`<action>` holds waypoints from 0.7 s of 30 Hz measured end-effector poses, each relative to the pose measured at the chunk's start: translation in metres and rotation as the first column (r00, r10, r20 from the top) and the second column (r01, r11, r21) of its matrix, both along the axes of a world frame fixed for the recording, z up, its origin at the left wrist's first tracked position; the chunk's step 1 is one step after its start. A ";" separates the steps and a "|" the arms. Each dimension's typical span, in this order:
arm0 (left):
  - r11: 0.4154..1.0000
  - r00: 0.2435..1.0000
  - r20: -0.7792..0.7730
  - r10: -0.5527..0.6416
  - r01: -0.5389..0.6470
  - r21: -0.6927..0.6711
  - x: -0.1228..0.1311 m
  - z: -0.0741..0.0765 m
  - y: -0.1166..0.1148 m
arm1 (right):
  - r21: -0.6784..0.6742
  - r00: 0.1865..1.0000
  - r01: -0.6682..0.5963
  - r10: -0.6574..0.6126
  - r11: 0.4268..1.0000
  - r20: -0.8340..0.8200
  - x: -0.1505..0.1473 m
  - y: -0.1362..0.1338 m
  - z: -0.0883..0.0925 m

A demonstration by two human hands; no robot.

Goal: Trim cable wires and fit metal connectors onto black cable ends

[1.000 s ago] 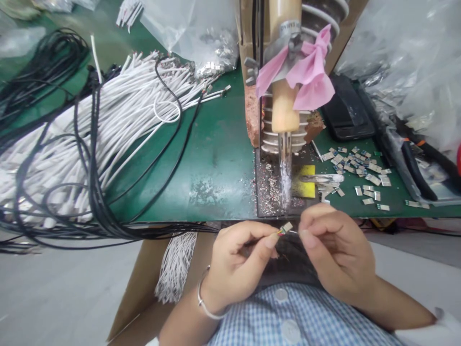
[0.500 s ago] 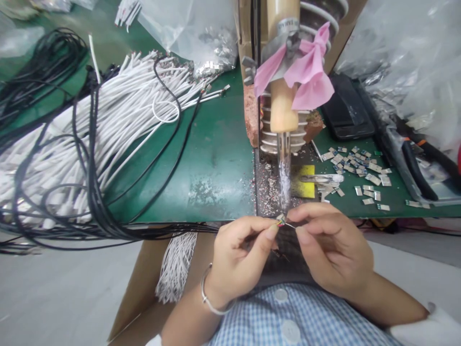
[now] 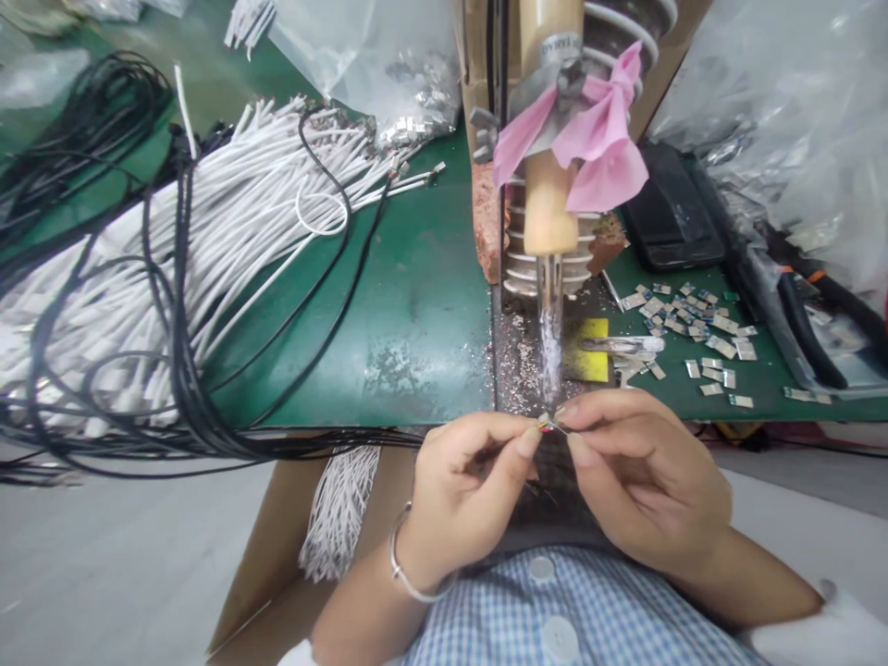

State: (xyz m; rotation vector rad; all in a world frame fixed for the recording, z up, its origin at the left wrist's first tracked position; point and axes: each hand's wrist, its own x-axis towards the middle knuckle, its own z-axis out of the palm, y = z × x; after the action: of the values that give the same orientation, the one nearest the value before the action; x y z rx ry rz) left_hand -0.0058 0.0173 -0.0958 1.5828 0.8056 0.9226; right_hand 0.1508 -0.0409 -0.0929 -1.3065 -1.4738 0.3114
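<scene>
My left hand (image 3: 472, 490) pinches the end of a cable with thin coloured wires; a small metal connector (image 3: 546, 420) shows at its fingertips. Between thumb and forefinger, my right hand (image 3: 645, 481) grips a thin silvery wire (image 3: 559, 428), which looks like solder and reaches to the connector. Just above them, a soldering iron (image 3: 551, 217) with a wooden handle points down, clamped and tied with pink cloth. Its whitish tip (image 3: 550, 361) ends close to the connector; whether they touch, I cannot tell.
White cables (image 3: 242, 213) and black cables (image 3: 181, 305) heap on the left of the green table (image 3: 416, 277). Small connector pieces (image 3: 684, 310) lie right, near a yellow sponge (image 3: 595, 351), a black phone (image 3: 672, 213) and black-handled pliers (image 3: 808, 319). A cardboard box (image 3: 253, 555) stands below.
My right fingers have moved slightly closer to the connector, and less of the thin wire shows between the hands. The left hand keeps its pinch, and the view has shifted slightly.
</scene>
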 end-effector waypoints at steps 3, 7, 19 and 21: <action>1.000 1.000 0.011 0.008 -0.008 -0.001 0.002 0.001 0.000 | -0.005 1.000 -0.004 0.004 1.000 -0.006 0.001 0.000 0.000; 1.000 1.000 -0.004 0.016 -0.016 -0.012 0.002 0.003 0.000 | 0.000 1.000 -0.009 0.009 1.000 -0.013 0.001 -0.001 0.001; 0.998 1.000 -0.017 0.007 -0.008 -0.057 0.002 0.007 0.003 | -0.007 1.000 0.002 -0.002 1.000 0.012 0.002 0.003 0.005; 0.998 1.000 -0.014 0.004 -0.005 -0.058 0.003 0.008 0.003 | -0.004 1.000 0.011 -0.011 1.000 0.016 0.001 0.003 0.006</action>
State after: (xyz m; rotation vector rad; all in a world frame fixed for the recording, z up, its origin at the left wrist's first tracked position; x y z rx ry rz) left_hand -0.0033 0.0203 -0.0882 1.5393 0.8394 0.8848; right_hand 0.1521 -0.0383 -0.0872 -1.3223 -1.4801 0.2974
